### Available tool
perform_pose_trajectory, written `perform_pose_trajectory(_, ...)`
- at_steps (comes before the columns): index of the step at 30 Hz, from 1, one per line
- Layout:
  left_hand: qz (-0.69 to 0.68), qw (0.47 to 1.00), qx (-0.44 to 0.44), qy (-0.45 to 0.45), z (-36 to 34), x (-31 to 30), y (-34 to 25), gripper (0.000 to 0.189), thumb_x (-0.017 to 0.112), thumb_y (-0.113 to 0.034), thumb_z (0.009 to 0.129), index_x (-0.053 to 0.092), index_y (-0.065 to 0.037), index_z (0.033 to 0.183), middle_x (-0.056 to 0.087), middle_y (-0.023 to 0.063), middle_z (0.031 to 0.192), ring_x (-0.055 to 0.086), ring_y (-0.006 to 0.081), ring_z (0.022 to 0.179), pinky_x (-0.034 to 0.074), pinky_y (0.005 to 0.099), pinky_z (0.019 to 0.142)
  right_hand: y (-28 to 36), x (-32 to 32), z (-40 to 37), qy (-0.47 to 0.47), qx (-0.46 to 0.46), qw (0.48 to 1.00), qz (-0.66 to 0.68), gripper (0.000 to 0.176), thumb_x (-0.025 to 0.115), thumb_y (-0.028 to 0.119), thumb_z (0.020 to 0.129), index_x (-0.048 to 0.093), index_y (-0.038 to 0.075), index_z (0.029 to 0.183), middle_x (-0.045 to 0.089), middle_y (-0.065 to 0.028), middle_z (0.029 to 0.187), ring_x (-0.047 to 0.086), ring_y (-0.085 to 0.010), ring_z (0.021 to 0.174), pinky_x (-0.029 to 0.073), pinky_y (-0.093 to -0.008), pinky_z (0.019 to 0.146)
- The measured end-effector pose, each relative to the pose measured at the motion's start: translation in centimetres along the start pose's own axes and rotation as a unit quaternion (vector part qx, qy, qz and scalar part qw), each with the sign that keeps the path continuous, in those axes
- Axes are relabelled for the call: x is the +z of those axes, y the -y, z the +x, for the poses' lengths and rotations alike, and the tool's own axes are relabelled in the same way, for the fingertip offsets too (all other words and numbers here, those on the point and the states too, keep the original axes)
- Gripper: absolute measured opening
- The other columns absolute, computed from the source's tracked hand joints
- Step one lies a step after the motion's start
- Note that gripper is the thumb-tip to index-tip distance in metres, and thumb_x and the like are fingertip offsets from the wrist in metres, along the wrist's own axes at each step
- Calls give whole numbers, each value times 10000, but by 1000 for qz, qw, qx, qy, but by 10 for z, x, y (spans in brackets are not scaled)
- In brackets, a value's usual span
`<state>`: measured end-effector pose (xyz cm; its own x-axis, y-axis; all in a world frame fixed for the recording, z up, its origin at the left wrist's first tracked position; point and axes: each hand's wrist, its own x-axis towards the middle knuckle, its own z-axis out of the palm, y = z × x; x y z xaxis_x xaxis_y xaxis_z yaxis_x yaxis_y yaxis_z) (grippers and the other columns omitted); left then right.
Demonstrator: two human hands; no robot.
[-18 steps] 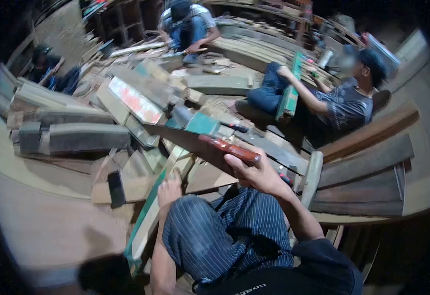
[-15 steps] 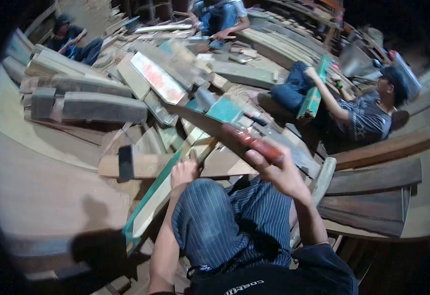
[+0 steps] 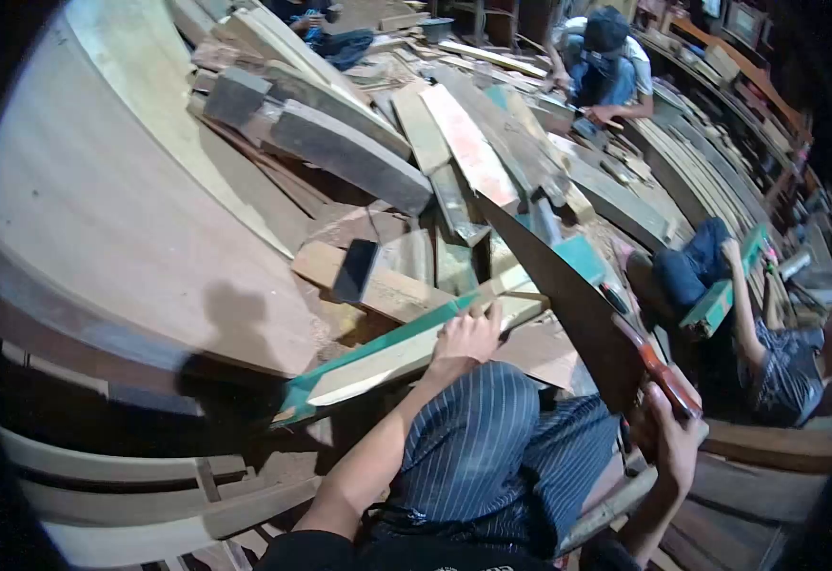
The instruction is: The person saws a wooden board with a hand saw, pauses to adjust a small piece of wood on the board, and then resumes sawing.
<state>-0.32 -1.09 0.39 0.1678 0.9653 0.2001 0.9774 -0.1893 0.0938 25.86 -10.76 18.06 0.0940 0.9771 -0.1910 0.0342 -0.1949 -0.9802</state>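
My right hand (image 3: 671,430) is wrapped around the reddish-brown wooden handle of a handsaw (image 3: 561,295). The saw's long, dark blade slants up to the left, its tip near a pale board with pink stains (image 3: 471,143). Low in front of my knees, my left hand (image 3: 468,335) curls its fingers over a pale wooden beam with a green-painted side (image 3: 378,369). The beam slopes from lower left to upper right. Just beyond it, a black phone (image 3: 354,271) lies on a light plank (image 3: 406,300).
Stacked timber (image 3: 349,157) and loose offcuts fill the floor ahead. A large curved wooden panel (image 3: 121,190) stands at left. At right sits a person (image 3: 782,366) with a green beam (image 3: 708,309); another person (image 3: 606,71) crouches at the back, and a third (image 3: 335,43) is partly visible.
The view has swung, so the scene appears shifted to the right. The saw has gone from nearly level to pointing steeply up and left. My left hand stays on the beam.
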Motion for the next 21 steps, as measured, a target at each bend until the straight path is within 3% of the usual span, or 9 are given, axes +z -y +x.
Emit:
perform_pose_trajectory(2,5,1000,4,5,-6,-1,-3,438,668,-305,798,494,-18,1080,648,222,836,689,339,732,567,408,538,-4,-30,-22,-4,-50,995,-89,394,721,284,828,538,10,1045,490,4,615,431,-79,457,385,-236,432)
perform_pose_trajectory(3,-2,1000,6,12,-5,-1,-7,452,676,-314,792,493,-18,1079,646,228,848,688,341,728,570,409,550,9,-36,-33,45,-25,996,-69,506,736,421,782,535,-10,956,518,-22,616,462,-82,461,383,-218,435)
perform_pose_trajectory(5,-11,999,-1,30,0,-3,-10,445,675,-310,794,492,-15,1073,646,229,862,688,339,733,572,408,562,-8,-46,-38,12,-121,988,-92,406,707,352,839,515,12,948,436,25,562,384,-40,393,312,-204,374)
perform_pose_trajectory(8,36,999,-1,11,-5,4,-5,441,644,-278,804,494,-14,1124,640,200,847,687,323,736,571,407,569,8,-55,-51,39,-78,995,-56,429,695,352,838,502,-16,943,429,16,503,406,-46,381,334,-200,373)
perform_pose_trajectory(10,52,998,-14,14,-4,11,-6,463,631,-258,804,488,-17,1172,628,185,824,684,313,726,570,401,580,12,-69,-65,15,-117,989,-93,502,684,419,818,496,-35,918,441,4,489,394,-57,368,301,-195,375)
perform_pose_trajectory(12,16,999,-10,46,0,-7,-6,470,627,-245,802,478,-18,1186,616,188,819,681,309,725,567,394,587,30,-80,-84,-32,-72,986,-149,635,727,553,726,509,-26,865,526,-30,580,477,-81,440,343,-214,408)
perform_pose_trajectory(16,-11,999,8,40,-4,-6,-11,402,689,-214,746,452,-21,1007,605,210,817,676,325,752,565,398,584,21,-82,-82,-45,-83,983,-159,548,722,472,749,530,-21,894,512,-12,588,491,-75,488,352,-212,441)
perform_pose_trajectory(19,8,999,6,47,-3,-2,-13,407,707,-204,739,441,-22,986,605,214,820,674,338,753,564,398,586,3,-40,-39,-49,-53,982,-174,462,719,399,765,560,1,937,496,18,653,487,-62,555,371,-206,501)
perform_pose_trajectory(21,-1,1000,3,23,-2,-8,-14,420,706,-264,779,441,-22,997,602,205,792,672,343,718,562,406,587,3,0,-14,-28,12,994,-103,192,644,185,867,544,28,912,459,31,627,441,-42,513,336,-206,463)
